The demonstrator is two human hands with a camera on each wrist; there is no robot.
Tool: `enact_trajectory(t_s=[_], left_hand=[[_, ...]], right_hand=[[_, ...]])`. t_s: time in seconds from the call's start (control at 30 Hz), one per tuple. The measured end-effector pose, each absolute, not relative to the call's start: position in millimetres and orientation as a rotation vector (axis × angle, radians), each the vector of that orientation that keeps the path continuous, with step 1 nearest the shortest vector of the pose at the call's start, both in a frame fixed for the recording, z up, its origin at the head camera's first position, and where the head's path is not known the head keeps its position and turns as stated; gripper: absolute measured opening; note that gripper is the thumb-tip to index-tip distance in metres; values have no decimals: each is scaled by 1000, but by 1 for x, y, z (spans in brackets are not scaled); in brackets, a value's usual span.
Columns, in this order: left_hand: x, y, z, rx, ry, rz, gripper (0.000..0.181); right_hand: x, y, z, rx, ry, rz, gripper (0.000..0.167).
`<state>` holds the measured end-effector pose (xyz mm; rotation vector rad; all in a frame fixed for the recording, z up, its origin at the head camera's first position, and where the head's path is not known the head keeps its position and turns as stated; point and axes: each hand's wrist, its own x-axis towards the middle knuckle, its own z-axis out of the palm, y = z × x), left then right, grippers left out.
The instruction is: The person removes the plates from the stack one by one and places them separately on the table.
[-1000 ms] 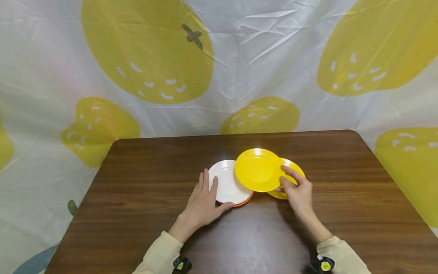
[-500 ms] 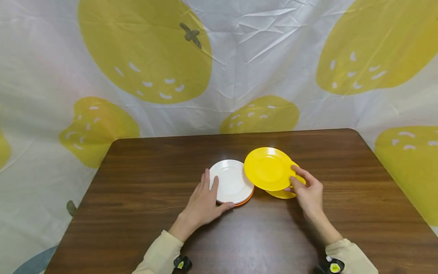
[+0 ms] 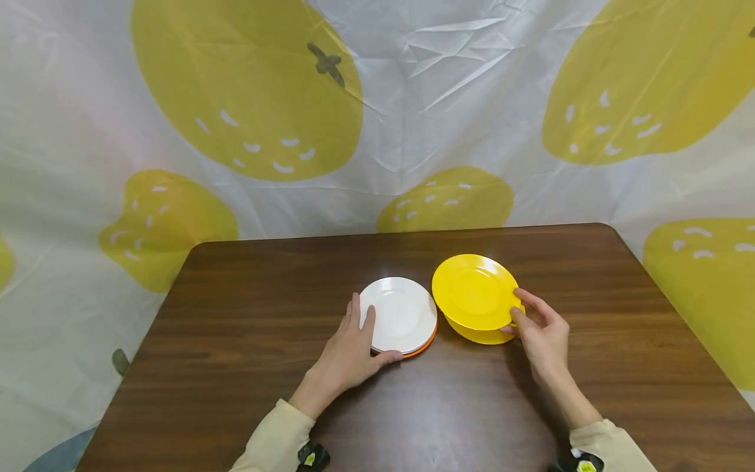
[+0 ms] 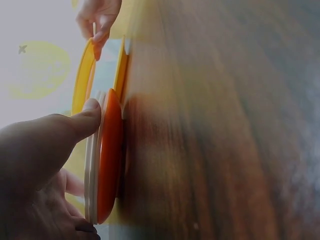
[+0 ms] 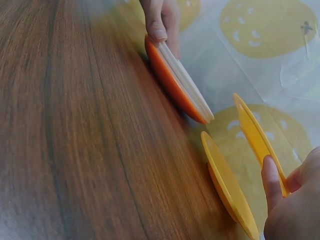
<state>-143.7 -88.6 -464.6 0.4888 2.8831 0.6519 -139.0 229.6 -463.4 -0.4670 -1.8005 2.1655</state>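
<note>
A yellow plate [image 3: 474, 288] is held above the table, its right rim pinched between the thumb and fingers of my right hand [image 3: 542, 335]. Below it, another yellow plate [image 3: 480, 335] lies partly covered; the right wrist view shows a gap between the held plate [image 5: 257, 132] and the lower plate [image 5: 225, 175]. To the left, white plates [image 3: 404, 314] are stacked on an orange plate [image 4: 110, 160] lying on the table. My left hand [image 3: 348, 351] rests on this stack with extended fingers at its left side, the thumb [image 4: 89, 116] touching the near rim.
The dark wooden table [image 3: 248, 314] extends around both stacks, its far edge behind them. A white curtain with yellow fruit prints [image 3: 248, 85] hangs just beyond that edge. Each wrist carries a small black device [image 3: 312, 457].
My right hand has carried the yellow plate rightward, from overlapping the white plates to above the other yellow plate. My left hand has stayed on the white and orange stack.
</note>
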Motion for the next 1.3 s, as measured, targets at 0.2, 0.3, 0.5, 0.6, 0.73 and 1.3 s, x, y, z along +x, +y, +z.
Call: enact_trajectory(t_s=[0.2,0.3,0.5,0.6,0.73,1.3], left_hand=[[-144,-91,-466,505,2896,663,104],[-144,-92,-465,507,2898,667,104],[-144,-92,-465,500,2891,680,105],[-145,-90,-466,509,2891,671,105],[-146,-88,-467,524,2885,664,105],[-145,-89,-468,514,2892,631,104]], right_hand=[[-140,233,-463,-485,-1785,2177,41],[-140,235,-463,-492,-1780,2175,41],[-139,243,-465,-502,-1737,2179,40],[-137,251,-467,-506,-1725,2171,40],[-132,264,-469,-532,-1693,2174,41],[-130,305,-473,-656,-1492,2184,38]])
